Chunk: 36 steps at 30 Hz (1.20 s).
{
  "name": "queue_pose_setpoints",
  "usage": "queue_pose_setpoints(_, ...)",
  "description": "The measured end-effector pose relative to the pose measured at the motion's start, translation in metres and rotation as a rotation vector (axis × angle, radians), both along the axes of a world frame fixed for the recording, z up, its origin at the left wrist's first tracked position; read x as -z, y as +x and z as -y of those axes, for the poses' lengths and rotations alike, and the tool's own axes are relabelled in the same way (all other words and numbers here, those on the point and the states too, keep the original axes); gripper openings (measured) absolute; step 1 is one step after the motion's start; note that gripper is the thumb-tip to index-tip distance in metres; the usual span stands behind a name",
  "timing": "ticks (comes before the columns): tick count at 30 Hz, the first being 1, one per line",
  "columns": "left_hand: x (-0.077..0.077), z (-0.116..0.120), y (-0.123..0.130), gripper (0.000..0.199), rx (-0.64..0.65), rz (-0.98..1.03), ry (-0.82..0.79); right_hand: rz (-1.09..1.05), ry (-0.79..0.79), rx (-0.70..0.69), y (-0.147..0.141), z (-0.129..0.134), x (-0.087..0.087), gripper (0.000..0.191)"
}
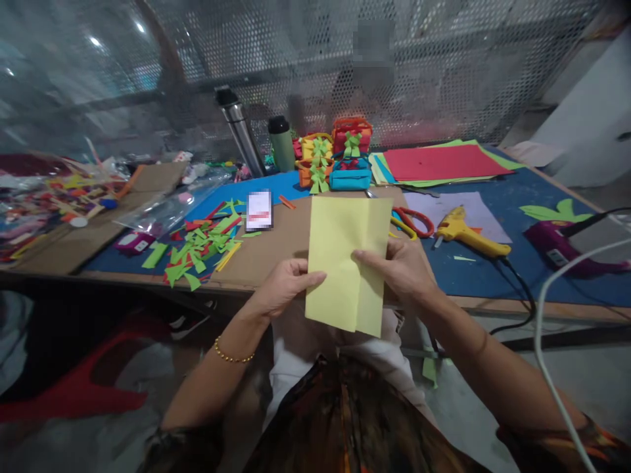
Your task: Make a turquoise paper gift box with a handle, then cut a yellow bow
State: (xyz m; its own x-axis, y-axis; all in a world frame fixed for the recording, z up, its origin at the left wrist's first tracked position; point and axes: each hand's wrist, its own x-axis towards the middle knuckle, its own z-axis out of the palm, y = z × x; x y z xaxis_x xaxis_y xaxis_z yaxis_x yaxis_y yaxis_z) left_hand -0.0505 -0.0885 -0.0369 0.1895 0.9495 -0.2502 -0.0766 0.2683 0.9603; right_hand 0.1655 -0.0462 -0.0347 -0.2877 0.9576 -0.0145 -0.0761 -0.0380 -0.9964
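Observation:
A sheet of pale yellow paper (332, 243), creased lengthwise right of its middle, is held up in front of the table's near edge. My left hand (283, 286) pinches its left edge, thumb on the front face. With the thumb pressed by the crease, my right hand (401, 269) grips the right side; its other fingers are behind the paper. Just beyond my right hand lie red-handled scissors (417, 223) and a yellow-handled tool (404, 226), partly hidden by the sheet. A brown cardboard sheet (276, 246) lies on the table behind the paper.
Green and red paper scraps (200, 246) lie at left beside a phone (259, 210). Small paper bags with bows (318, 174), a steel flask (241, 131) and a green bottle (282, 144) stand behind. Red paper (444, 163), a yellow glue gun (470, 235) and a white cable (542, 328) are at right.

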Motion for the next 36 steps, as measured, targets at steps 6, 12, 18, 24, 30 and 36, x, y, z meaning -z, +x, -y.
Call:
queue_pose_setpoints(6,0.001,0.003,-0.002,0.054,-0.091,-0.123,0.071,-0.011,-0.011,-0.022,0.000,-0.006,0.004,0.038)
queue_pose_setpoints(12,0.002,-0.002,-0.022,0.043,-0.210,-0.370,0.255,0.139,0.264,0.137,0.019,-0.028,0.002,0.044)
queue_pose_setpoints(18,-0.001,-0.005,-0.034,0.047,-0.284,-0.322,0.207,0.361,0.599,0.200,0.043,-0.040,-0.011,0.039)
queue_pose_setpoints(24,-0.011,-0.016,-0.037,0.058,-0.216,-0.226,0.139,1.317,0.781,0.243,0.053,-0.064,-0.022,0.036)
queue_pose_setpoints(30,-0.015,-0.030,-0.048,0.044,-0.209,-0.452,0.158,1.665,0.636,0.090,0.050,-0.087,-0.010,0.037)
queue_pose_setpoints(36,-0.017,-0.034,-0.047,0.030,-0.243,-0.983,0.270,1.673,0.596,0.072,0.043,-0.089,-0.012,0.039)
